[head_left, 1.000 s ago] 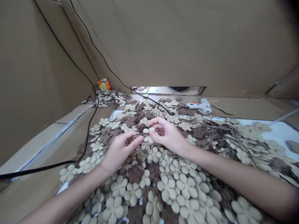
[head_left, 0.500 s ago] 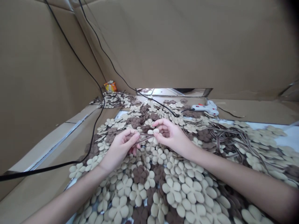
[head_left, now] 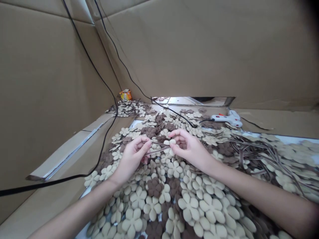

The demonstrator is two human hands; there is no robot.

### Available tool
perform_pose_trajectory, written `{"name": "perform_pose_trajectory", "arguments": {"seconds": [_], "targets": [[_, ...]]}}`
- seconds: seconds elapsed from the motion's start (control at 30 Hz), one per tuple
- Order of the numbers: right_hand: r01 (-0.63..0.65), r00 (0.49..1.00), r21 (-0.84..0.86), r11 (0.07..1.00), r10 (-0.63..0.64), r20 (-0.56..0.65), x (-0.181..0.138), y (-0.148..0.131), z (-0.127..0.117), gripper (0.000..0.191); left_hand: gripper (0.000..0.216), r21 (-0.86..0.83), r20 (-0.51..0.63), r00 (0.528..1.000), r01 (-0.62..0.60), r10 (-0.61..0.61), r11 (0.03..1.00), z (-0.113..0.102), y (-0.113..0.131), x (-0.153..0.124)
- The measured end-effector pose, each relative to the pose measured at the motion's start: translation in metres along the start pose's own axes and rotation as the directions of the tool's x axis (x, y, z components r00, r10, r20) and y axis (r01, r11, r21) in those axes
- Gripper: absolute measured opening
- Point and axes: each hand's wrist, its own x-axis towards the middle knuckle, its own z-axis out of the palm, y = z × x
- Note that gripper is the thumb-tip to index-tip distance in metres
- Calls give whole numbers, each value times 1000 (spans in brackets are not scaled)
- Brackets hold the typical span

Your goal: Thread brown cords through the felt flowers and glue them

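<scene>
The person holds both hands up close together, just above a thick layer of felt flowers, and the 2 forearms come in from the lower corners and meet toward the middle. The left hand (head_left: 133, 156) is turned with the palm inward and its fingers are curled, and its thumb and fingertips pinch the brown striped ribbon (head_left: 157, 147). The right hand (head_left: 189, 149) is also curled, with the fingers bent downward, and its thumb and first finger pinch at a small cream flower (head_left: 170, 142). The ribbon goes between the 2 hands in 2 thin strands, and it seems to reach this small flower, but the fingers hide the exact place.

Under both hands and in front of them lie many cream flowers (head_left: 189, 207) and brown flowers (head_left: 154, 187), overlapping each other. To the right of the right hand is a tangled pile of loose ribbon (head_left: 251, 152) on the flowers. Farther ahead of the right hand, a white glue gun (head_left: 228, 118) with red parts lies on its side. Ahead of the left hand are a smaller heap of flowers (head_left: 129, 109) and a small orange packet (head_left: 125, 95). A black cable (head_left: 99, 79) runs down on the left side, and cardboard walls (head_left: 199, 49) stand behind everything.
</scene>
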Motion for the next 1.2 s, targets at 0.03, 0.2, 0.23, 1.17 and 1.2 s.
{"name": "perform_pose_trajectory", "arguments": {"seconds": [0.03, 0.2, 0.23, 1.17, 1.2], "targets": [[2, 1000, 0, 1000, -2, -2, 0, 0, 0, 22, 19, 3, -8, 1000, -3, 3, 1000, -1, 0, -1], [20, 1000, -16, 1000, -20, -14, 0, 1, 1, 22, 20, 43, -44, 999, -20, 22, 999, -3, 1, -3], [21, 1000, -14, 1000, -21, -17, 0, 1, 1, 22, 21, 52, -52, 998, -22, 24, 998, -3, 1, -4], [30, 1000, 97, 995, -29, -6, 1, 7, 2, 34, 29, 616, 296, 944, -305, 146, 726, 17, 42, 29], [35, 999, 98, 995, -34, -11, 1, 7, 1, 35, 27, 617, 289, 945, -304, 150, 726, 20, 40, 31]]}}
